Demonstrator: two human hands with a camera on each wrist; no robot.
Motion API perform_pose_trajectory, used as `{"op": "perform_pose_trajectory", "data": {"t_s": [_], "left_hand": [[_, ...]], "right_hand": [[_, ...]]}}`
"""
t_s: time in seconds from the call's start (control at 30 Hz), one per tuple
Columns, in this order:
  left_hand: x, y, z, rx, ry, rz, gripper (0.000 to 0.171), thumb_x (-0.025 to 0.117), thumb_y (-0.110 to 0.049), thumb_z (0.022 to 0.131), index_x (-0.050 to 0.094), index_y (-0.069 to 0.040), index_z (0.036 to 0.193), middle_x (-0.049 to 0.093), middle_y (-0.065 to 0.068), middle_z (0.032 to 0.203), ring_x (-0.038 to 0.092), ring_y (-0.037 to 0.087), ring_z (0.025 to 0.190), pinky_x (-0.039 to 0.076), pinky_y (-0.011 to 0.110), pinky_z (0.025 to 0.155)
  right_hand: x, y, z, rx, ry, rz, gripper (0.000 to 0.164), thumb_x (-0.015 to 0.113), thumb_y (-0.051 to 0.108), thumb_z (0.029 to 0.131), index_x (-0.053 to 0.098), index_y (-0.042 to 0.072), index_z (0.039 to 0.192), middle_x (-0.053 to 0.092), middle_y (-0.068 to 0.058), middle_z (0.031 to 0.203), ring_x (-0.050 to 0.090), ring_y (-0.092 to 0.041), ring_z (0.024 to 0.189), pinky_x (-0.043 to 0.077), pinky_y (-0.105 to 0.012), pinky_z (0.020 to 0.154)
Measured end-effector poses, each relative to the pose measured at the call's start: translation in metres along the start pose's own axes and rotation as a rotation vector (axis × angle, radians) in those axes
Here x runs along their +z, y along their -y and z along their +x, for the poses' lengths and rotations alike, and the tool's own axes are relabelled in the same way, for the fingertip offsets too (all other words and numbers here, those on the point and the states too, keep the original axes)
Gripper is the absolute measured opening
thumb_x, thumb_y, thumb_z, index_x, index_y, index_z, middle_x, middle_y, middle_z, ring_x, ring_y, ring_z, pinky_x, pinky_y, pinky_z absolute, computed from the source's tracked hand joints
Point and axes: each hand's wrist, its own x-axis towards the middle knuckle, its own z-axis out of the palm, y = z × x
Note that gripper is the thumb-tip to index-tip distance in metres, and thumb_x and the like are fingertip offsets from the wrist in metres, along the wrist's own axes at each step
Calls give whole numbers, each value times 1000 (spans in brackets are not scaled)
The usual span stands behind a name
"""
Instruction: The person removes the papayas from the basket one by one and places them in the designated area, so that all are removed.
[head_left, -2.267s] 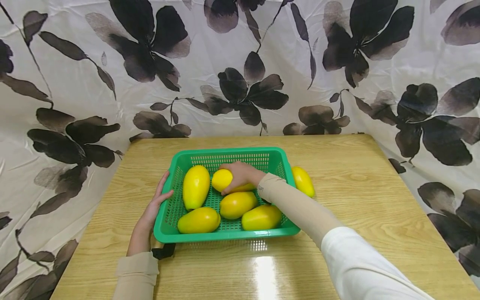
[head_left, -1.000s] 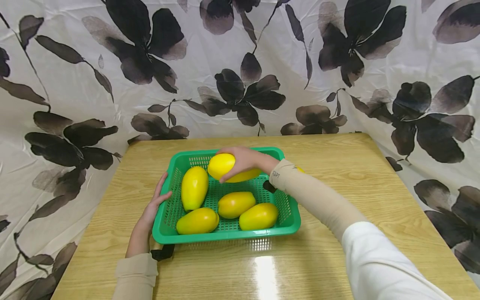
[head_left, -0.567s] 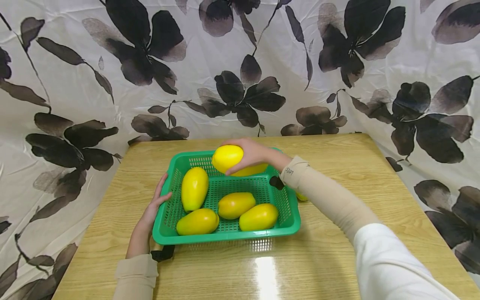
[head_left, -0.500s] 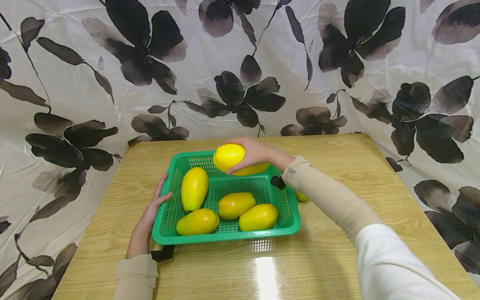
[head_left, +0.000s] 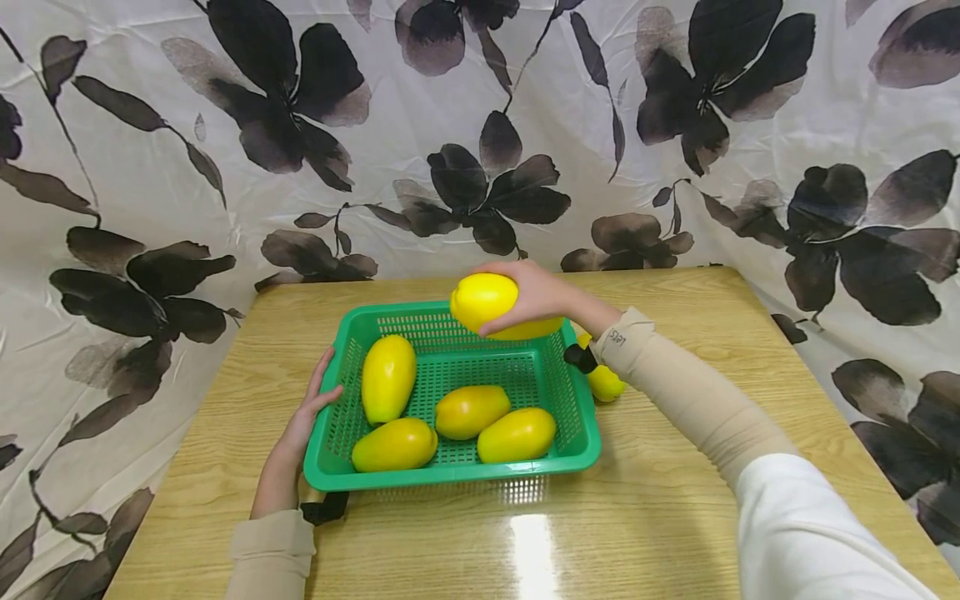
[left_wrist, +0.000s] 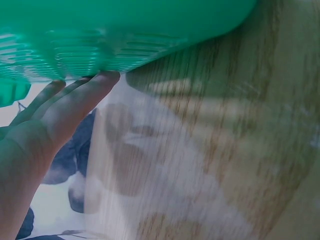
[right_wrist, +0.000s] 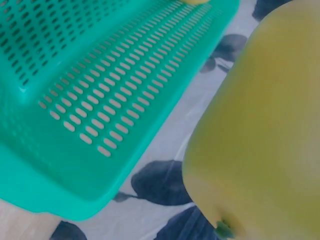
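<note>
My right hand [head_left: 528,292] grips a yellow papaya [head_left: 483,302] from above, fingers over its far side and thumb along its near side. It is held up over the back right rim of a green plastic basket [head_left: 450,477]. In the right wrist view the papaya [right_wrist: 265,130] fills the right side, a small green stem spot at its end. My left hand [head_left: 302,417] lies against the basket's left side with its fingers straight. In the left wrist view the fingertips [left_wrist: 107,80] touch the basket's outer wall [left_wrist: 150,30]. Several papayas [head_left: 388,379] lie in the basket.
Another papaya [head_left: 606,383] lies on the wooden table [head_left: 690,350] just right of the basket, partly hidden by my right wrist and its black strap [head_left: 580,358]. A floral cloth [head_left: 420,108] hangs behind the table and at its sides.
My right hand has picked the papaya up from the basket's back part and carried it up and right to the rim. My left hand has stayed at the basket's left side.
</note>
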Motion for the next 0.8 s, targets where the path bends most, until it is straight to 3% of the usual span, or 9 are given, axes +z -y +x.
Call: {"op": "perform_pose_trajectory", "data": {"t_s": [0.2,0.43,0.67,0.8], "left_hand": [[-1,1,-2,-1,19,-4,61,31,-19,100,-6,-35,146,-16,2,152,4,34,135,37,22,86],[0,1,-3,-3,15,24,60,30,-21,101,-6,-36,146,-17,0,151,2,33,135,28,41,98],[2,2,-7,-1,16,13,60,30,-20,101,-7,-35,146,-17,1,151,3,34,135,38,22,86],[3,3,-9,2,18,11,60,30,-20,101,-7,-36,146,-16,1,151,4,34,135,38,24,86]], "right_hand": [[-11,-3,-9,31,-18,7,71,80,40,63,52,21,126,59,2,108,54,-16,89,45,-33,74],[-21,-5,-26,76,-39,18,73,79,38,64,50,22,129,59,2,110,54,-17,91,44,-36,75],[-26,-8,-45,127,-78,36,76,80,35,64,49,18,131,59,-2,111,54,-19,92,45,-37,75],[-29,-10,-55,145,-97,28,76,80,34,64,49,17,131,58,-5,111,53,-22,92,44,-38,75]]}}
